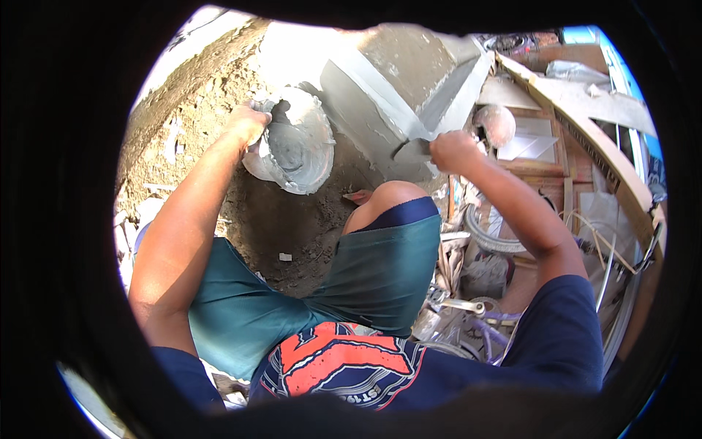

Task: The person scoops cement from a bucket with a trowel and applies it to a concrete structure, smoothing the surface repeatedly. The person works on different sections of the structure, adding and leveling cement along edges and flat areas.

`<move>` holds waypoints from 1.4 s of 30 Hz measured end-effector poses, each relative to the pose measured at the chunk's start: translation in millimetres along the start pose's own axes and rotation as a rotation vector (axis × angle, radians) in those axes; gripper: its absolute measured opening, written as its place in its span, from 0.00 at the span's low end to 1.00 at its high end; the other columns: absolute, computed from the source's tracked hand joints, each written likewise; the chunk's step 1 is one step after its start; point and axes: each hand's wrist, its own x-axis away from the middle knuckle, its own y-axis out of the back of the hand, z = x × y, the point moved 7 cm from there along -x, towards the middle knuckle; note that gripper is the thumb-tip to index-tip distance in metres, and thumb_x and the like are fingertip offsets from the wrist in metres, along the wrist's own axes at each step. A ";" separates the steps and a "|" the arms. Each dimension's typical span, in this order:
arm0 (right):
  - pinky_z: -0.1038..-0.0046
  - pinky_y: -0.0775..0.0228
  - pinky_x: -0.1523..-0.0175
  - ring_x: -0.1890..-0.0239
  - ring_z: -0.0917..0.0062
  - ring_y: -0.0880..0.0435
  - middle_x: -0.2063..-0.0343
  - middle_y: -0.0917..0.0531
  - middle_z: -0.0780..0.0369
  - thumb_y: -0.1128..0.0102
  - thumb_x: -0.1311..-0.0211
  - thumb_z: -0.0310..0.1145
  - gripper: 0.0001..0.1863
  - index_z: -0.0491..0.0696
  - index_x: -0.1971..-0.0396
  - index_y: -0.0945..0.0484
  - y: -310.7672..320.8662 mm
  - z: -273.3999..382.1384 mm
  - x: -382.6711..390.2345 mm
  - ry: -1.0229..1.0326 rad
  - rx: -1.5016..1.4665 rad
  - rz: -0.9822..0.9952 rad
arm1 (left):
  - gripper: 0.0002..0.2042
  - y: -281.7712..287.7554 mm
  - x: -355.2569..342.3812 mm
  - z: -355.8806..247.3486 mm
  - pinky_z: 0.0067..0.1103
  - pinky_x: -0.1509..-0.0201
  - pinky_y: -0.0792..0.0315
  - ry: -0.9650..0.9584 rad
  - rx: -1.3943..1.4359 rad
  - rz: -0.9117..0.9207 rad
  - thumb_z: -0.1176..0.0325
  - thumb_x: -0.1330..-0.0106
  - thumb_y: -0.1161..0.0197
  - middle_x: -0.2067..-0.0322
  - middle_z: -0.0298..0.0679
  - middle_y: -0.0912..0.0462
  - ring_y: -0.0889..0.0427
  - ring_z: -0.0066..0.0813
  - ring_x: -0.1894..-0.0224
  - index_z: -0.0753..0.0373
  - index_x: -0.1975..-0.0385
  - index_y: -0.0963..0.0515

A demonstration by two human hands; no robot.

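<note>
My left hand (250,124) grips the rim of a shallow, round basin (326,135), smeared inside with wet grey cement paste. The basin is tilted, its inside showing. Stretched forward, my right hand (455,151) is closed around a small trowel (412,151), whose handle the fingers hide. Its dark blade meets the near corner of a grey cement structure (358,121). Pale, smooth bands of paste run along that structure's top edges and join at this corner. Whether the blade carries any paste, I cannot tell.
Below the basin lies dark, damp soil (274,219); a rough earthen bank (191,110) rises at left. On the right are a rounded pinkish object (495,124), a long wooden beam (585,132), boards and a purple bicycle frame (491,333) among clutter. My bent knee (395,196) sits close to the structure.
</note>
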 end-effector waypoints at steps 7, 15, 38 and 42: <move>0.57 0.14 0.52 0.55 0.60 0.07 0.59 0.08 0.55 0.43 0.31 0.34 0.13 0.50 0.59 0.09 142.0 12.7 -104.6 -0.038 -0.035 -0.368 | 0.23 3.7 -14.1 4.4 0.35 0.54 0.15 -0.125 -0.214 -0.115 0.66 0.39 0.36 0.52 0.55 0.11 0.09 0.53 0.55 0.65 0.42 0.19; 0.64 0.19 0.75 0.72 0.65 0.13 0.71 0.17 0.55 0.54 0.19 0.36 0.14 0.44 0.59 0.21 211.7 -5.1 -213.8 0.017 -1.709 -0.409 | 0.20 4.0 -6.3 18.5 0.37 0.51 0.16 0.015 -0.180 0.054 0.64 0.37 0.33 0.54 0.57 0.11 0.09 0.50 0.52 0.68 0.48 0.17; 0.63 0.27 0.79 0.81 0.65 0.24 0.75 0.26 0.58 0.54 0.17 0.50 0.21 0.44 0.56 0.28 -85.6 85.5 -106.2 -0.529 -2.896 -0.439 | 0.20 42.1 9.8 42.1 0.44 0.64 0.14 0.041 -0.110 0.111 0.64 0.34 0.34 0.56 0.48 0.12 0.11 0.46 0.57 0.66 0.44 0.22; 0.57 0.20 0.70 0.72 0.63 0.20 0.69 0.22 0.54 0.52 0.20 0.45 0.20 0.39 0.54 0.26 61.1 94.0 -229.3 -0.323 -2.775 -0.523 | 0.15 40.3 34.2 65.3 0.31 0.72 0.15 0.176 0.010 0.252 0.64 0.28 0.35 0.60 0.45 0.13 0.12 0.33 0.68 0.65 0.48 0.24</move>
